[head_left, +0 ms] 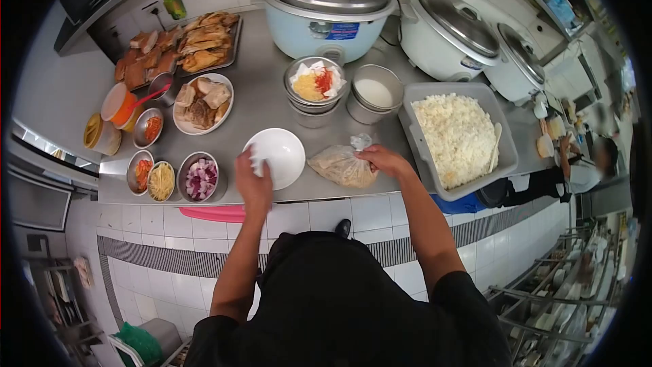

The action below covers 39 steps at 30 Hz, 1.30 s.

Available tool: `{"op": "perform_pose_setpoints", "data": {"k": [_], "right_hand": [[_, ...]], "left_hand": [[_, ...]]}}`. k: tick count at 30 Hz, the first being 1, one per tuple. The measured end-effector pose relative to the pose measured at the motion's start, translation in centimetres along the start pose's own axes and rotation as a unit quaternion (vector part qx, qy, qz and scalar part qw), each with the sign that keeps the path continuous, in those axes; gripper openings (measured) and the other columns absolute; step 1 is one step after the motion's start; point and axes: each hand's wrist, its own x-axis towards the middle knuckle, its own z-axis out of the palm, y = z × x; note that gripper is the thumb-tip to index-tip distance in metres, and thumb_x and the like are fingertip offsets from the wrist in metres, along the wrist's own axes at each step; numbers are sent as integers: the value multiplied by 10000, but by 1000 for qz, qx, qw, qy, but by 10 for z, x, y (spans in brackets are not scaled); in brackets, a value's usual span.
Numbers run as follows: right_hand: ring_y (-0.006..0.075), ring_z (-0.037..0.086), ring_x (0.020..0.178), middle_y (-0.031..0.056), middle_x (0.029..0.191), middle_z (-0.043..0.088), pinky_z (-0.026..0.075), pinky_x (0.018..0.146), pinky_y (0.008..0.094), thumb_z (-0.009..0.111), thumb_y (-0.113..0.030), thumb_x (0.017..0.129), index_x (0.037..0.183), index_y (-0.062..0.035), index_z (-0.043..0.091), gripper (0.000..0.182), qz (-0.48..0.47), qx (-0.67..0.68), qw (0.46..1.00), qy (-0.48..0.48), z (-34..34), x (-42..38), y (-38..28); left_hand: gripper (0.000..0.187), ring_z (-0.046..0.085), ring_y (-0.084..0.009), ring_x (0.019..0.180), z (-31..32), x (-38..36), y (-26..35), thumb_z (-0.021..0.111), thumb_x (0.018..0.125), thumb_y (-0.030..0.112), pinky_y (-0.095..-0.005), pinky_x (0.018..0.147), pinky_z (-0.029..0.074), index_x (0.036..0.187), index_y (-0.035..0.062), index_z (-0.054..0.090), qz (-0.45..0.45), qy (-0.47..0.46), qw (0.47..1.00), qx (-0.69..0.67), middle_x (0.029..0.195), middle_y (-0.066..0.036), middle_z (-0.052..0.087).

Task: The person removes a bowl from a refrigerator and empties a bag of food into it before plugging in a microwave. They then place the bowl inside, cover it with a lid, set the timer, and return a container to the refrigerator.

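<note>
Prep looks done: onion [202, 178] diced, rice [455, 136] cooked; right hand [384, 160] pinching knotted plastic bag [339, 167], left hand [254, 182] at white bowl [286, 156], grip can't tell

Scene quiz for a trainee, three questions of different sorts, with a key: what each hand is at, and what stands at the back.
1. What does the right hand grip?
A) a metal cup
B) a plastic bag
C) a cooker lid
2. True or false: the left hand is at the white bowl.
3. How many large lidded cookers line the back of the counter?

Key: 1 B; 2 true; 3 three.
</note>
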Motion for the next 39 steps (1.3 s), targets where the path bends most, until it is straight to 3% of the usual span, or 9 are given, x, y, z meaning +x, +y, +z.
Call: {"op": "perform_pose_setpoints", "data": {"k": [2,6,11,15,20,27,30,35,39], "right_hand": [[73,468,619,-39,702,537,383,563,240,707,-330,878,901,-40,659,295,1,-81,993,-80,-11,27,11],[123,534,612,15,703,584,446,591,292,724,-327,837,948,-14,682,335,-130,65,989,-2,-9,20,1],[281,680,788,115,918,679,521,728,322,684,-193,823,1025,-68,707,239,-349,-309,868,172,6,-5,42],[239,651,852,108,1029,650,504,770,307,721,-188,822,1015,-61,715,231,-239,-138,946,169,-1,-5,58],[263,651,854,119,950,653,506,754,327,656,-133,846,946,-57,712,137,-286,-146,931,176,12,-23,43],[321,635,855,132,915,649,497,796,379,678,-193,797,883,-58,709,163,-276,-211,936,65,7,4,36],[327,633,866,133,924,650,495,788,386,672,-195,796,870,-48,697,166,-241,-202,949,24,2,-1,33],[293,637,831,122,920,650,497,763,362,693,-195,781,918,-40,692,206,-289,-266,913,110,17,-18,27],[174,616,777,68,882,641,484,734,284,722,-166,794,929,-22,684,201,-251,-87,961,74,14,-9,36]], "left_hand": [[413,595,-370,1048,28,-10,44,631,855,109,-442,903,485,1259,45,573,78,-135,982,-108,1166,-163,611],[422,584,-365,1045,119,-7,60,633,857,186,-441,899,481,1255,53,590,188,-245,949,-60,1183,-164,607],[233,605,-344,972,164,-11,57,653,817,215,-412,843,497,1011,101,715,169,-248,949,98,1076,-114,647],[136,622,-341,902,178,-10,40,639,817,190,-422,816,504,866,89,715,133,-268,954,8,961,-105,672],[143,646,-255,788,177,-10,36,628,836,134,-341,718,494,901,24,691,107,-280,950,-92,896,-136,677],[160,645,-329,894,171,-10,44,631,819,166,-421,801,505,924,62,692,80,-299,946,-98,928,-135,678],[172,641,-248,771,177,-4,39,651,815,134,-335,708,493,955,39,684,208,-280,937,19,893,-137,676],[189,587,-114,757,181,14,45,653,878,186,-267,699,470,975,27,682,-98,-454,883,-65,853,-48,669],[208,574,-110,722,177,11,35,682,866,211,-259,704,469,958,25,699,-113,-410,872,-243,800,-40,668]]}}
